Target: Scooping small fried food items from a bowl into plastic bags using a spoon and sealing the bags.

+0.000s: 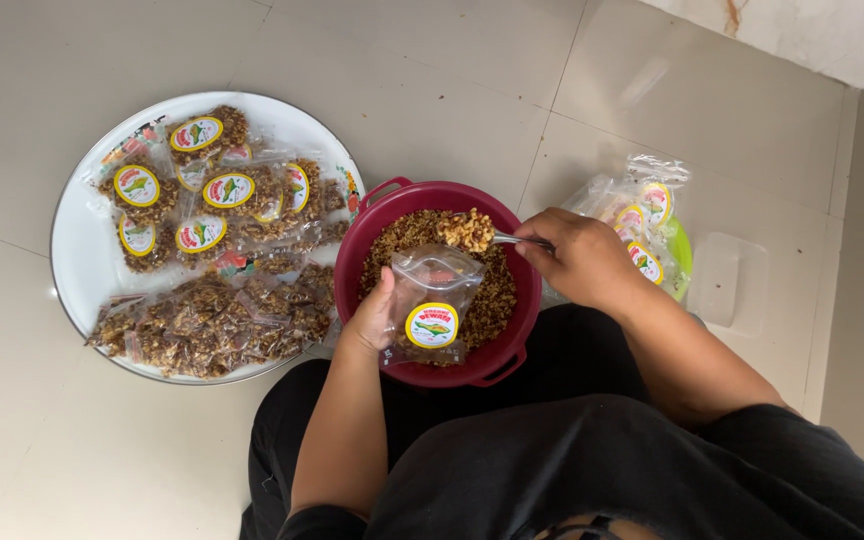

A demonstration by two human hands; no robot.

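Observation:
My left hand [372,315] holds a small clear plastic pouch [432,305] with a round yellow label, its mouth open, over a dark red bowl [377,225] of brown crunchy snack mix. My right hand [582,258] grips a metal spoon [512,240] heaped with the mix. The loaded spoon tip hovers just above the pouch's opening. The bowl rests on the floor against my knees.
A big round white tray [77,250] at the left carries several filled, labelled pouches. Behind my right hand lies a pile of empty labelled pouches [642,215] on something green. A clear plastic lid [727,285] sits on the tiled floor at the right.

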